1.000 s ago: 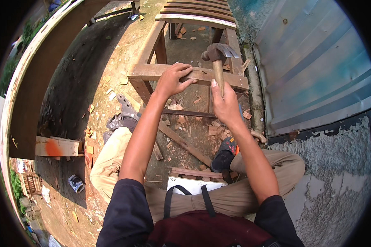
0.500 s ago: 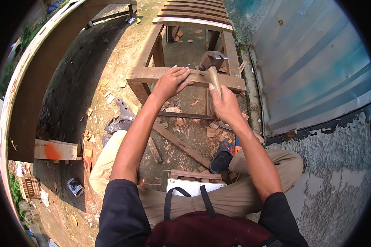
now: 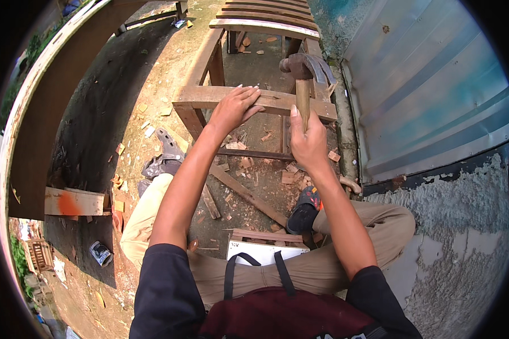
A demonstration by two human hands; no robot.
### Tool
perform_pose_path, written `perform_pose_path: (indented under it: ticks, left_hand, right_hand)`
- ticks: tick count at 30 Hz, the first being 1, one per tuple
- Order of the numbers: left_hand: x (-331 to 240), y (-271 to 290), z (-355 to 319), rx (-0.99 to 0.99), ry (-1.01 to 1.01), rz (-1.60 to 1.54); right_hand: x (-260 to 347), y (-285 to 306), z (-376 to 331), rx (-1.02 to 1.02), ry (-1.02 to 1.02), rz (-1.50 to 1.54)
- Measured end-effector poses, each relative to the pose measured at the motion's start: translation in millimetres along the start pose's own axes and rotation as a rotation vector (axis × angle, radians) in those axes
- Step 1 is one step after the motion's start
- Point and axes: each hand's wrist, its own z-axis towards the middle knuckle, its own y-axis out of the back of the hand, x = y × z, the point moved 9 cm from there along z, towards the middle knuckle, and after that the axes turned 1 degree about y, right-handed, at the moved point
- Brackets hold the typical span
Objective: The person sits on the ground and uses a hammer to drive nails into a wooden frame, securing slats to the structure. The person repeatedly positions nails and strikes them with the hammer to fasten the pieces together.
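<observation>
Hammer (image 3: 303, 87), long axis pointing away, claw (image 3: 321, 69) rightward, right hand (image 3: 309, 142) gripping handle (image 3: 303, 104), left hand (image 3: 234, 110) unclenched on board (image 3: 280, 104)

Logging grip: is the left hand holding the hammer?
No, the right hand holds the hammer; the left hand rests on the wooden rail.

Your left hand (image 3: 234, 107) lies palm-down, fingers (image 3: 246, 94) toward one o'clock, left forearm (image 3: 192, 175) at seven; your right hand (image 3: 309, 141) curls tight, thumb (image 3: 294, 117) toward twelve, right forearm (image 3: 343, 209) at five.
</observation>
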Motion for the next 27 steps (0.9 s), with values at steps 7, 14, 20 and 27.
perform_pose_path:
  ticks: [7, 14, 20, 27]
  left_hand:
    - [2, -4, 2, 0.046, -0.006, 0.002]
    - [-5, -8, -1, 0.025, -0.076, 0.07]
    - [-3, -8, -4, 0.019, -0.012, 0.09]
    - [-8, -11, 3, -0.003, 0.038, 0.139]
  right_hand:
    - [-29, -1, 7, 0.126, -0.078, -0.15]
    - [-40, -19, 5, 0.252, -0.13, -0.32]
    - [-6, 1, 10, 0.107, -0.08, -0.06]
    - [-29, -9, 10, 0.156, -0.224, 0.056]
